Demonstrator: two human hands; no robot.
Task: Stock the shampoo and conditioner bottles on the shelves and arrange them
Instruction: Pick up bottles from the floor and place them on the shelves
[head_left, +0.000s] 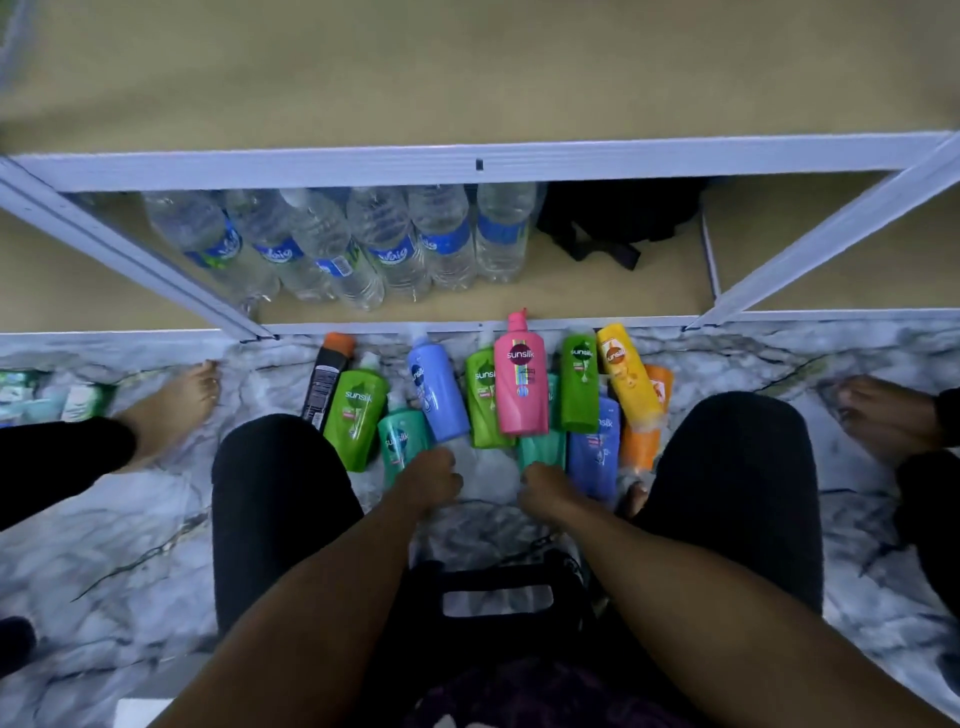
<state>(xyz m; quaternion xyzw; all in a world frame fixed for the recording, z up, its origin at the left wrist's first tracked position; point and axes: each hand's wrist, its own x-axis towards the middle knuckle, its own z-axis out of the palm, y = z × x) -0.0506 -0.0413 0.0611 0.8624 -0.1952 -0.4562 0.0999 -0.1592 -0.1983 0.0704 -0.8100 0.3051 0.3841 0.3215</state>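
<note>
Left hand (432, 475) is low over the marble floor (130, 561), fingers curled under, at the near end of the teal bottle (400, 439) and just beside the base of the blue bottle (439, 392); cannot tell if it grips either one. Right hand (545, 488) has fingers curled too, at the near end of a second teal bottle (543, 449); whether it holds that bottle is hidden, cannot tell.

The bottles lie flat in a tight cluster on the floor between the knees, caps pointing far toward the shelf:
- black bottle with orange cap (327, 379) at far left
- green bottle (356, 415) next to it
- another green bottle (483, 397), partly under the pink bottle (521, 382)
- third green bottle (579, 382) to the right of the pink one
- yellow bottle (626, 371) leaning over an orange bottle (647, 426)
- second blue bottle (595, 452) near, right of centre

The bottles overlap and touch one another.

White shelf frame (467, 163) spans the far side. On the lower shelf board (571, 296), water bottles (363, 244) crowd the left and a black bag (618, 218) sits at right. A bare strip of board runs in front of them, and bare board shows past the right upright. Bare floor lies left and right of the knees. A bare foot (171, 405) rests on the floor at left, another foot (883, 415) at right.
</note>
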